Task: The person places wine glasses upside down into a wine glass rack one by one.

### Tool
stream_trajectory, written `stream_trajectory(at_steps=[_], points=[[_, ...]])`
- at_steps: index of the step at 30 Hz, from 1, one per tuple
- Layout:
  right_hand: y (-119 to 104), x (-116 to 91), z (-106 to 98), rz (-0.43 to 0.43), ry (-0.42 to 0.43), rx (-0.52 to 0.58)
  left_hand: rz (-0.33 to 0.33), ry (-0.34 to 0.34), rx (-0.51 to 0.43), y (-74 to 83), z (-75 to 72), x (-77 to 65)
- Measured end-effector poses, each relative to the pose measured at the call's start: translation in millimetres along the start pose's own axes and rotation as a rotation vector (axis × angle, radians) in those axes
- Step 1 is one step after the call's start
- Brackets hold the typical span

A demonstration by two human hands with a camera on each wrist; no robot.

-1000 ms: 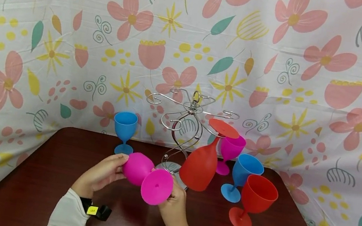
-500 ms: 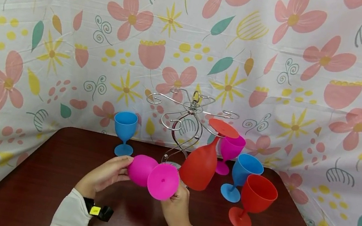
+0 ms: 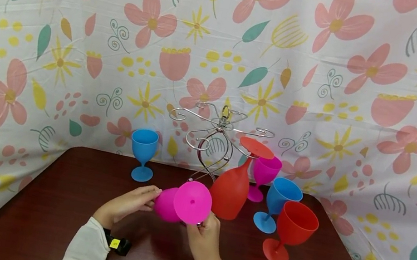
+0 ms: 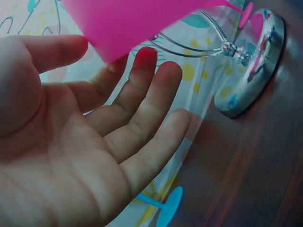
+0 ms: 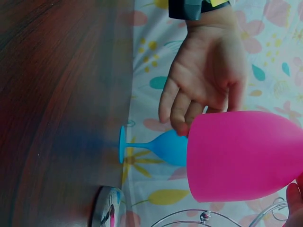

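A magenta goblet is held tilted over the table, its round foot (image 3: pixel 192 202) facing the head camera and its bowl (image 5: pixel 241 156) pointing left. My left hand (image 3: pixel 128 205) pinches the bowl's rim between thumb and index finger; the other fingers (image 4: pixel 158 94) are loosely bent away from it. With my right hand (image 3: pixel 206 241) I grip the goblet by its stem near the foot, mostly hidden behind that foot. Just behind stands a silver wire goblet rack (image 3: pixel 220 125) with curled arms. A red goblet (image 3: pixel 230 191) hangs upside down from one arm by its foot.
On the dark wooden table (image 3: pixel 153 259), a blue goblet (image 3: pixel 144 144) stands upright at the back left. Right of the rack stand another magenta goblet (image 3: pixel 268 167), a second blue goblet (image 3: pixel 279 199) and a red goblet (image 3: pixel 297 225). Flower-patterned cloth (image 3: pixel 140 68) hangs behind.
Both hands have shifted slightly right with the magenta goblet. Its foot has risen and turned to cover more of the bowl. The rack and other goblets stay in place.
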State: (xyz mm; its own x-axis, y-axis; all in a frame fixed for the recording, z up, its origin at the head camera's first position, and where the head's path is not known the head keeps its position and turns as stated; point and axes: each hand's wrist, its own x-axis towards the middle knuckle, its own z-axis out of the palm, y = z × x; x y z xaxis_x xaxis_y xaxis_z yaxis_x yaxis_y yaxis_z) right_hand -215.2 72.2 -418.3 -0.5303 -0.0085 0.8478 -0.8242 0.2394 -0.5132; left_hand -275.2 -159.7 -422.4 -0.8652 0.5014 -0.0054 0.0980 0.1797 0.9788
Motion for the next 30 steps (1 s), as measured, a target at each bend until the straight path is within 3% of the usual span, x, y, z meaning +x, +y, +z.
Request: stream_trajectory(at_steps=[4,11,14,21,30], points=[[6,-4,0,0.013,0.002,-0.02,0.014,0.049,0.036,-6.4,4.7,9.6],[-7,10,-8,-0.043,0.012,0.157,0.177,0.327,0.12,-7.9,23.9,44.7],[-13,21,-13,-0.055,0.023,0.188,0.236,0.397,0.129,-6.3,33.6,60.6],[-23,49,-20,-0.009,0.035,0.208,0.299,0.448,0.159,-9.7,50.2,87.3],[-27,74,-17,0.057,0.08,0.172,0.391,0.462,0.218,-18.5,52.9,95.7]])
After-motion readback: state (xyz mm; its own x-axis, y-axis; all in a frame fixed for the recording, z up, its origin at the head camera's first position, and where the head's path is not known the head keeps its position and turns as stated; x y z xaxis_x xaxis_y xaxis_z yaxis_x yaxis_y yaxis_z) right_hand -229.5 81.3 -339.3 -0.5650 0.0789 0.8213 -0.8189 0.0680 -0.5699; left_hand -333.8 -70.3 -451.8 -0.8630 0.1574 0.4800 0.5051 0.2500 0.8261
